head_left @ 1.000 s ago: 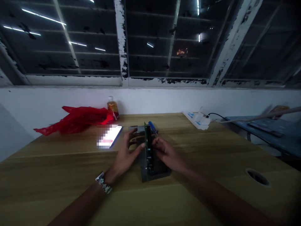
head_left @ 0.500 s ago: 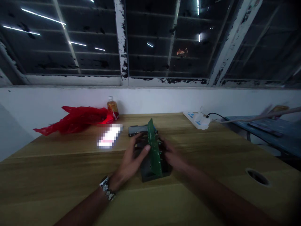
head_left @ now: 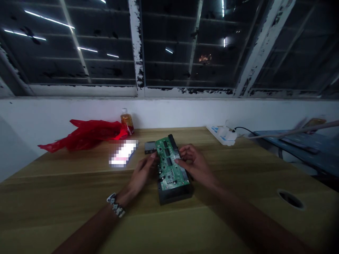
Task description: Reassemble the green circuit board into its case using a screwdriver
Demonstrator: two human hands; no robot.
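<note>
A green circuit board [head_left: 169,169] lies face up over a black box-like housing [head_left: 176,194] at the middle of the table. Along its left edge, my left hand [head_left: 141,173] pinches the board between thumb and fingers. My right hand [head_left: 194,164] grips the opposite edge, its thumb on the dark strip there and its fingers curled beyond. Behind the board's upper left corner sits a flat dark grey device [head_left: 150,147], partly hidden by the board.
A bright blurred-out phone-like object [head_left: 123,153], a red plastic bag [head_left: 90,135] and a bottle [head_left: 127,121] stand at the left. A white power strip [head_left: 221,135] lies back right. A round hole [head_left: 290,199] opens in the table [head_left: 238,211].
The board has tipped from nearly upright to lying almost flat, showing its component side. My left hand has shifted left with its edge, and my right hand has come into view at the right edge.
</note>
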